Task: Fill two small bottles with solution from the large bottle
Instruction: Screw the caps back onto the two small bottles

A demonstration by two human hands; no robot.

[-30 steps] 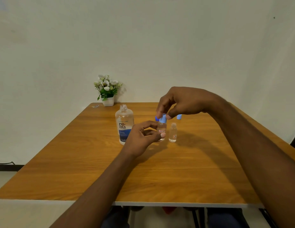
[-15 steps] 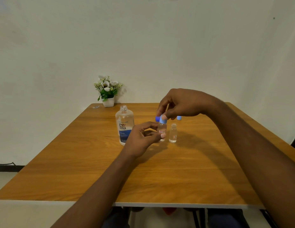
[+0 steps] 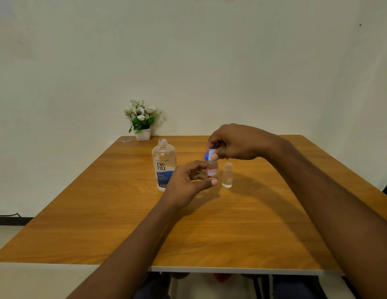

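my left hand pinches the small clear labelled bottle upright on the wooden tabletop; my right hand pinches a blue cap onto it. i judge capping under way; the second small bottle just beside stands uncapped, the large clear open bottle near.

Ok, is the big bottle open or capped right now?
Open. The big bottle stands upright on the table with its threaded neck bare; no cap sits on it.
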